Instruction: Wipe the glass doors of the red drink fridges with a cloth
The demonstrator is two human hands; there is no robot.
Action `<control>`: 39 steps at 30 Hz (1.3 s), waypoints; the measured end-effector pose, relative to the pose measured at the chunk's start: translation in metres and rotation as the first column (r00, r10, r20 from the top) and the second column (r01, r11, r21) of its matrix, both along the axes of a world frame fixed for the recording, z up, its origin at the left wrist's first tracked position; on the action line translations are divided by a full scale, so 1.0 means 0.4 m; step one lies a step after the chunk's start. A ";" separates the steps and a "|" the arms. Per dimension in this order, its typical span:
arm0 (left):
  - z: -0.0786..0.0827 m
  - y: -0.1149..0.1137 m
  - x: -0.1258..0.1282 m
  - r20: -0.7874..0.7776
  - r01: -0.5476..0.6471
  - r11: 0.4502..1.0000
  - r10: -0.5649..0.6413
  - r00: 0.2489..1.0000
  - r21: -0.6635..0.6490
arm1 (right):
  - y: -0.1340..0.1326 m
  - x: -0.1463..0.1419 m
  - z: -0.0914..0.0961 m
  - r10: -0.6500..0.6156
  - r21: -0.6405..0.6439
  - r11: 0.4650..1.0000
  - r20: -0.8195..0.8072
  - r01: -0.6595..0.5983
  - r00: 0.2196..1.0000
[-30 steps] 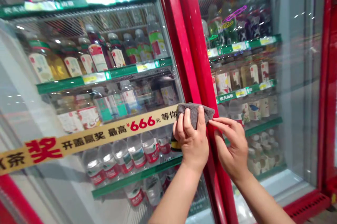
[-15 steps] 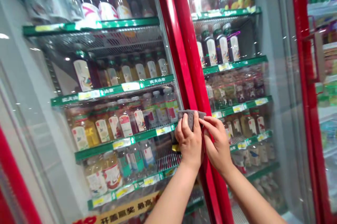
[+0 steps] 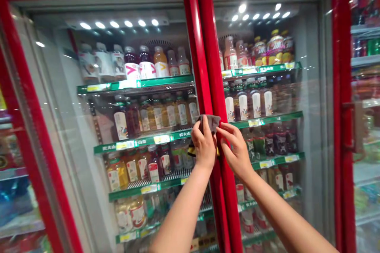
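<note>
My left hand (image 3: 203, 146) is closed on a folded grey cloth (image 3: 212, 122), held up against the red door frames (image 3: 210, 86) where the two glass doors meet. A black-and-yellow piece (image 3: 191, 151) shows behind this hand; what it belongs to is hidden. My right hand (image 3: 236, 148) is just to the right, at the right door's red frame. Its fingers are apart and slightly bent, with the fingertips close to the cloth's right edge. Whether they touch the cloth, I cannot tell.
Behind the glass, green-edged shelves (image 3: 142, 141) carry rows of bottled drinks (image 3: 121, 124). A door handle (image 3: 348, 126) sits on the red frame at the right. More stocked shelves (image 3: 366, 181) stand beyond it, and others (image 3: 20, 189) at the far left.
The view has tilted up and levelled, so the cooler's top and lights now show. Both hands stay at the door frames with the cloth; the right fingertips remain beside it.
</note>
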State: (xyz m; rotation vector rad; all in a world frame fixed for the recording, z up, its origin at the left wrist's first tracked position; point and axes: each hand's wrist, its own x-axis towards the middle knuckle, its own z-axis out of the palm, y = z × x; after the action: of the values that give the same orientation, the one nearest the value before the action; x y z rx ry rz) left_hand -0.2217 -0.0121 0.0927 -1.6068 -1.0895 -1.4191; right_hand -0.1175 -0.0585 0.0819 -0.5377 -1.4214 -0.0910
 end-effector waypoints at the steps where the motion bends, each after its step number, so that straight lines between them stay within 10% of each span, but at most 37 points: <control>1: 0.009 -0.009 0.009 0.039 -0.018 0.999 0.019 0.999 -0.038 | -0.007 0.013 0.006 0.014 -0.014 1.000 -0.001 -0.014 1.000; 6: 0.031 -0.057 0.065 0.148 -0.122 0.960 0.163 0.975 -0.252 | -0.003 0.072 0.004 0.075 -0.118 0.990 -0.062 -0.082 0.995; 12: 0.112 -0.101 0.080 0.323 0.058 0.815 0.162 0.933 -0.577 | -0.015 0.105 0.013 0.099 -0.204 0.972 -0.104 -0.119 0.990; 19: 0.148 -0.170 0.073 0.315 0.105 0.763 0.134 0.940 -0.638 | -0.110 0.123 0.037 0.060 -0.253 0.963 -0.138 -0.094 0.989; 25: 0.102 -0.397 0.043 0.280 0.100 0.812 0.080 0.957 -0.575 | -0.214 0.076 0.071 0.112 -0.219 0.967 -0.099 -0.131 0.989; 31: 0.056 -0.660 -0.068 0.192 0.034 0.978 0.007 0.981 -0.208 | -0.398 -0.037 0.081 0.257 -0.169 0.945 -0.144 -0.279 0.956; 35: 0.113 -0.805 -0.138 -0.151 -0.138 0.990 0.135 0.979 -0.011 | -0.521 -0.108 0.091 0.368 -0.136 0.914 -0.120 -0.382 0.922; 39: 0.196 -0.916 -0.182 -0.480 -0.347 0.934 0.269 0.835 -0.080 | -0.599 -0.188 0.082 0.467 -0.101 0.864 -0.208 -0.494 0.860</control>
State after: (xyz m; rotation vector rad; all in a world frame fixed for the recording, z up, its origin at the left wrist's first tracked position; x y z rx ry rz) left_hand -0.2947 -0.3787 0.1710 -1.6744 -1.1299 -0.6936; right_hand -0.1925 -0.2982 0.1145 -0.2884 -1.3549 0.4631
